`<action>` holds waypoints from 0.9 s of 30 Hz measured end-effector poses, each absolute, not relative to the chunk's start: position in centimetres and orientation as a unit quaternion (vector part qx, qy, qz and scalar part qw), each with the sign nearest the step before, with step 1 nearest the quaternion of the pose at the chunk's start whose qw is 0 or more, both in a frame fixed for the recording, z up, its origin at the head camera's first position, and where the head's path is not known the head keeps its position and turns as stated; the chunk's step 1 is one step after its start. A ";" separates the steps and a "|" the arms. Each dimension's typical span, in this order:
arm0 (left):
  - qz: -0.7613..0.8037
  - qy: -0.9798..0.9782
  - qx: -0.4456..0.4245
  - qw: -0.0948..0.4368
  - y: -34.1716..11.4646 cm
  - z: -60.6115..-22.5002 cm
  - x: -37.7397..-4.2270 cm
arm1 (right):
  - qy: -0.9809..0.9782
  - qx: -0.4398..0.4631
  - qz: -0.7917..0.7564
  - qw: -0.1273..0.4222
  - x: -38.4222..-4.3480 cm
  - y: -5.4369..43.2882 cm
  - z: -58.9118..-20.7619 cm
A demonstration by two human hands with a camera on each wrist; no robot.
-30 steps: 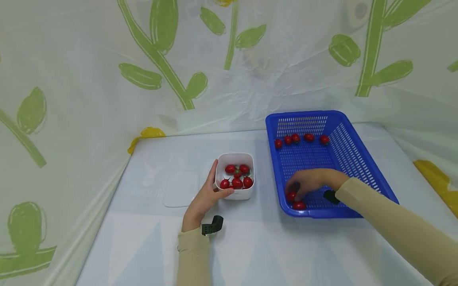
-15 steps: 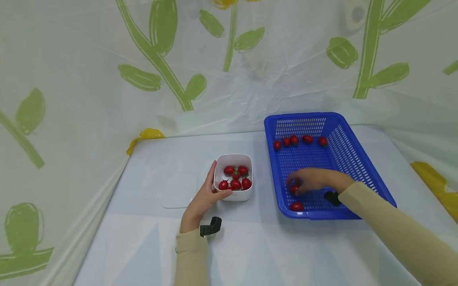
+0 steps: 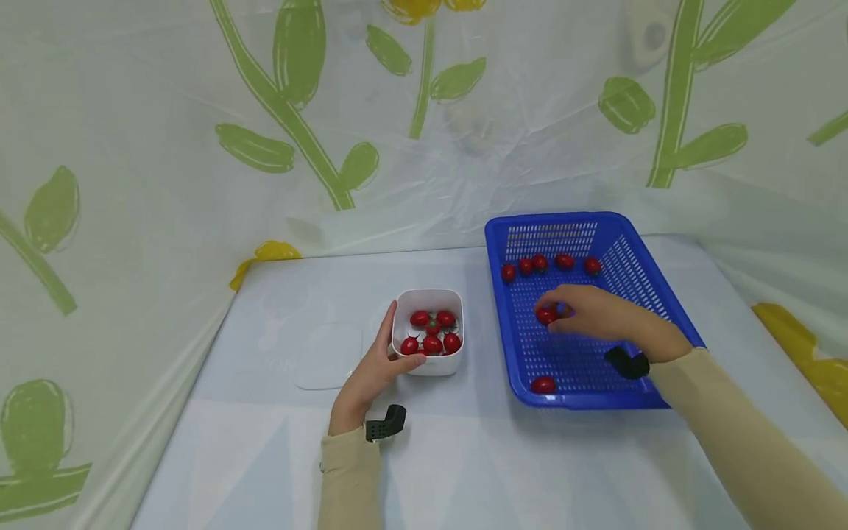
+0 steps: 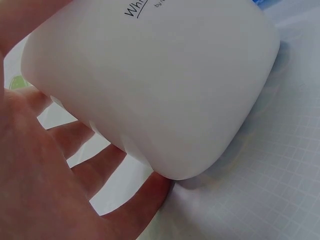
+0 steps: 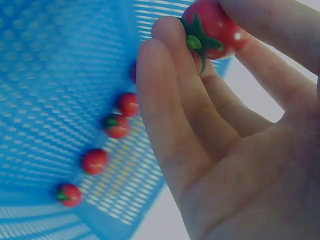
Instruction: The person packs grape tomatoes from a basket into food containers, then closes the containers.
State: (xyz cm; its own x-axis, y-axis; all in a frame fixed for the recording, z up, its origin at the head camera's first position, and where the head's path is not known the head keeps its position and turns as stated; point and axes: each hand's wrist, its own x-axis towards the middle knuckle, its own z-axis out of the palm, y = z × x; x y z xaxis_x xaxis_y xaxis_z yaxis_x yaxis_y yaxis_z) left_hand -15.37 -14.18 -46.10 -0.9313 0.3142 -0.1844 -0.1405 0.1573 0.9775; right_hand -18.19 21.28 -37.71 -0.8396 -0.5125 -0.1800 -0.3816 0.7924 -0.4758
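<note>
My right hand (image 3: 596,313) pinches a cherry tomato (image 3: 546,316) above the floor of a blue plastic basket (image 3: 500,309). The right wrist view shows this tomato (image 5: 225,32) between thumb and fingertips, its green stem star turned towards the palm. My left hand (image 3: 367,375) holds a small white square box (image 3: 437,366), thumb along the front and fingers at its left side. Several cherry tomatoes (image 3: 432,344) lie inside the box. In the left wrist view the white wall of the box (image 4: 150,90) fills the middle, with dark lettering at the top edge.
One tomato (image 3: 544,385) lies by the basket's near edge, and a row of several tomatoes (image 5: 95,161) lies along its far side. A clear flat lid (image 3: 327,357) is on the table left of the box. A leaf-patterned curtain (image 3: 165,147) hangs behind.
My right hand has picked a cherry tomato from the near left corner of the basket and raised it away from the near edge. The left hand stays at the box.
</note>
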 end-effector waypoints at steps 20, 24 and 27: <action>0.634 0.750 0.064 0.178 -14.2 -44.6 -14.5 | 0.899 -0.163 -0.406 -0.008 -12.4 18.3 -34.4; 0.640 0.748 0.062 0.165 -14.1 -46.0 -15.0 | 0.877 -0.133 -0.460 -0.031 -11.7 17.3 -34.8; 0.641 0.750 0.060 0.153 -14.1 -47.2 -15.4 | 0.867 -0.130 -0.478 -0.053 -11.5 16.8 -35.3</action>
State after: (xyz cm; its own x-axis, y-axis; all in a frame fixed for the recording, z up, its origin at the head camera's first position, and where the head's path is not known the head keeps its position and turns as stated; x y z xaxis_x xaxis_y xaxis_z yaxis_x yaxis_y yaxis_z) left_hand -15.40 -14.13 -47.16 -0.9458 0.2861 -0.1535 -0.1069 0.1720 0.9793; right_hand -11.46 16.76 -35.27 -0.9608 -0.1748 0.2151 -0.2752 0.5103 -0.8148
